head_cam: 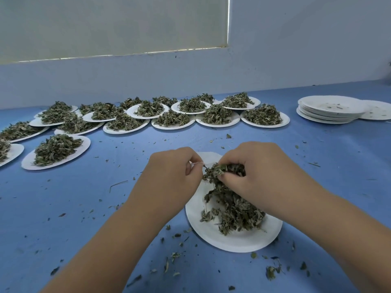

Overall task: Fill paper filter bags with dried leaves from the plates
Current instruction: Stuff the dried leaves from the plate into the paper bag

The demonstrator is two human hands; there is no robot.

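While a blue table [84, 208] fills most of the view, a pale wall [296, 49] rises behind it, with a closed window blind [105, 24] at the upper left. Across the far side of the table, from the left edge to past the middle, sit many white paper plates [173, 127], some overlapping, each heaped with dried green leaves [56, 149]. Well apart at the far right stands a stack of empty plates [330, 106], and one more empty plate [378, 112] lies just beside it.

Close to the person, right of centre, lies a single near plate [232, 244] with its own leaf pile [237, 212] spread over the upper half. Two bare forearms reach in from the bottom edge, and both hands meet above the far rim of this plate.

On the left side, the left hand [175, 174] has its fingers curled, with thumb and forefinger pinching the edge of a white paper filter bag [209, 158]. Most of the bag is hidden behind the hands, so its opening cannot be made out. Opposite it, the right hand [254, 172] has its fingers bent down around a clump of leaves [222, 170], held at the bag and touching the top of the pile.

Small leaf crumbs [175, 255] are scattered over the table around the near plate.
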